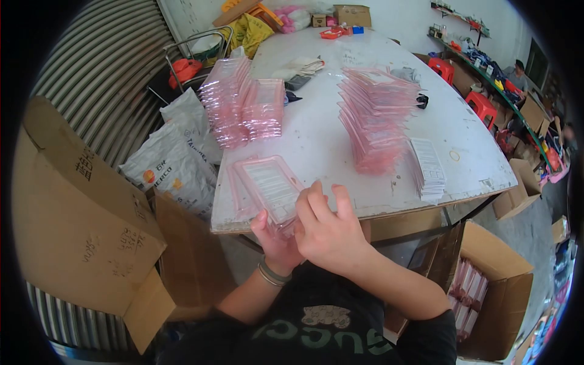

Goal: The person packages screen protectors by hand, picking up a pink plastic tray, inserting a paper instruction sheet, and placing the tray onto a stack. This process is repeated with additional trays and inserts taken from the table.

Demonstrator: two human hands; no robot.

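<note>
Near the table's front edge I hold a clear pink-edged plastic case with a white printed sheet showing in it. My left hand is closed on the case's near end from below, thumb up at its left side. My right hand is at the near right corner, its fingers bent over the edge; its thumb is hidden. Under the case, another clear pink piece lies on the table. Beyond my right hand stands a tall leaning stack of clear pink cases, beside a pile of white printed sheets.
More pink cases are stacked at the table's left. An open carton with packed pink items stands at lower right, and a large cardboard box at left. White sacks lean beside the table. A person is far right.
</note>
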